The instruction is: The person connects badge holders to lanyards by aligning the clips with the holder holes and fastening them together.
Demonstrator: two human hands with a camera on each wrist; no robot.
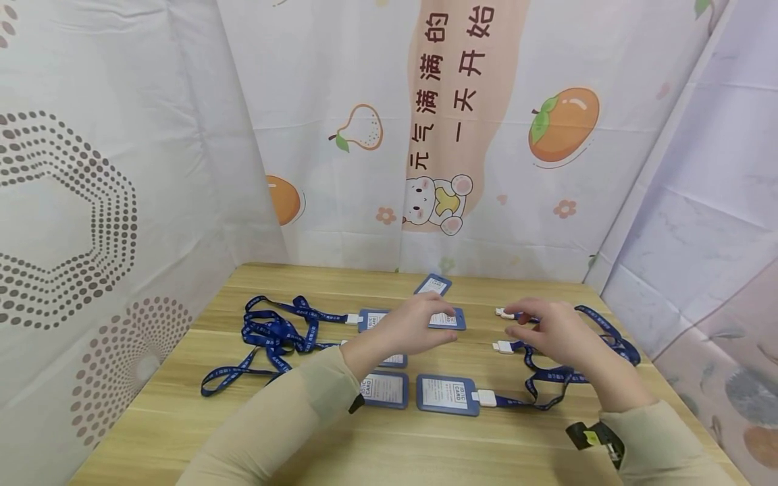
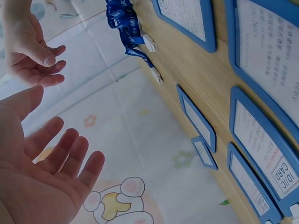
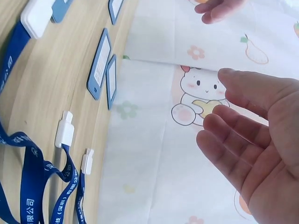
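Note:
Both bare hands hover above the table, holding nothing. My left hand point(image 1: 419, 324), fingers loosely bent, is over the blue ID card holders in the middle. Past its fingers lie a loose card holder point(image 1: 448, 320) and another point(image 1: 433, 285) behind it. In the left wrist view the left palm point(image 2: 42, 186) shows bare. My right hand point(image 1: 556, 331) is above the blue lanyards point(image 1: 620, 347) on the right; two white clips point(image 1: 503, 347) lie near its fingertips, free of any holder. The right wrist view shows that hand's fingers point(image 3: 238, 140) relaxed and apart from everything.
Nearer the front, a card holder point(image 1: 448, 395) is joined to a lanyard by a white clip point(image 1: 486, 397). Left of it lies another holder point(image 1: 389, 390). Tangled blue lanyards point(image 1: 276, 331) cover the table's left side. Printed curtains point(image 1: 340, 229) hang behind the wooden table point(image 1: 340, 452).

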